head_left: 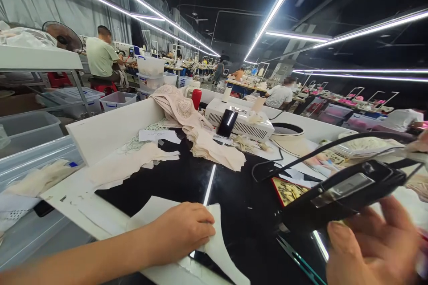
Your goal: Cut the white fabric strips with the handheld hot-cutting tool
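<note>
My left hand [187, 231] is on a white, curved cut piece [222, 249] at the table's front edge, fingers curled and pressed together over it. What lies under the fingertips is hidden. On the right, my right hand [377, 242], blurred, has its thumb and fingers around the underside of a black handheld tool [344, 191] with a cord and clear tape on its side. The tool is tilted above the black tabletop [247, 213]; its exact kind cannot be made out. Below it lie teal-handled tweezers or snips [297, 258], partly hidden.
Stacked beige cut pieces [214, 147] and more pieces [130, 164] lie farther back. A white machine [239, 118], a black cylinder [227, 123] and a red thread cone [196, 98] stand behind. A red-rimmed tray [289, 191] holds small parts. Plastic bins [26, 129] stand left; people work beyond.
</note>
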Demonstrator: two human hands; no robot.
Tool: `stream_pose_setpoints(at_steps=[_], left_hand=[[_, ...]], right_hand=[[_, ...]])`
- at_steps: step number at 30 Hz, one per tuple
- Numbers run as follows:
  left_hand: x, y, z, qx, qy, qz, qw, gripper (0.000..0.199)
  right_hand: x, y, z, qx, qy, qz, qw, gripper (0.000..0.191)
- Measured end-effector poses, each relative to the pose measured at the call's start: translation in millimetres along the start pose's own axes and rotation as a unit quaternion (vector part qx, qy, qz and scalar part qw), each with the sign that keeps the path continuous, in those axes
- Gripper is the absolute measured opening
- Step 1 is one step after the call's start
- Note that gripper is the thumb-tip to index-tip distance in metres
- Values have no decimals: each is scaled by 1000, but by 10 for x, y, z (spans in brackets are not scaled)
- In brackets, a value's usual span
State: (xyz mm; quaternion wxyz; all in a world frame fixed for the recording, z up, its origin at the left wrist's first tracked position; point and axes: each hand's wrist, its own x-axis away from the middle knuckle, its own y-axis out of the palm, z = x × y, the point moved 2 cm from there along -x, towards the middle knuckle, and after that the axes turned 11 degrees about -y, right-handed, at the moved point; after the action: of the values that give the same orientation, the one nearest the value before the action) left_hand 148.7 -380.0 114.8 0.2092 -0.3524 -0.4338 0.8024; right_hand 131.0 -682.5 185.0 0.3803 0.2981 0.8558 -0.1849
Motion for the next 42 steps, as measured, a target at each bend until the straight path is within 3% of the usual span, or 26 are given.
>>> stream_pose_setpoints(at_steps=[3,6,9,14,18,21,26,31,42], left_hand=[[-37,37,35,-8,6,-2,1000,8],[-114,67,47,-38,14,-11,999,9],[-219,114,61,-73,15,-22,997,14],[-330,231,80,-126,-4,-31,992,19],[-311,295,95,-166,31,-21,985,23],[-263,322,109,-179,56,-3,982,28],[-184,376,106,-137,30,45,989,24],[-147,415,99,-113,47,66,990,25],[-180,277,172,-99,52,117,987,24]], right_hand=[[-14,227,-159,11,81,37,996,85],[-43,409,-205,-31,101,37,994,62],[-62,566,-177,-112,82,12,990,49],[-46,783,-160,-152,7,-33,988,38],[-24,947,-166,-226,11,-44,973,32],[-21,1056,-169,-278,24,-46,959,31],[-9,1184,-162,-324,39,-44,944,36],[17,1260,-147,-343,51,-52,937,43],[26,1364,-170,-389,54,-55,918,40]])
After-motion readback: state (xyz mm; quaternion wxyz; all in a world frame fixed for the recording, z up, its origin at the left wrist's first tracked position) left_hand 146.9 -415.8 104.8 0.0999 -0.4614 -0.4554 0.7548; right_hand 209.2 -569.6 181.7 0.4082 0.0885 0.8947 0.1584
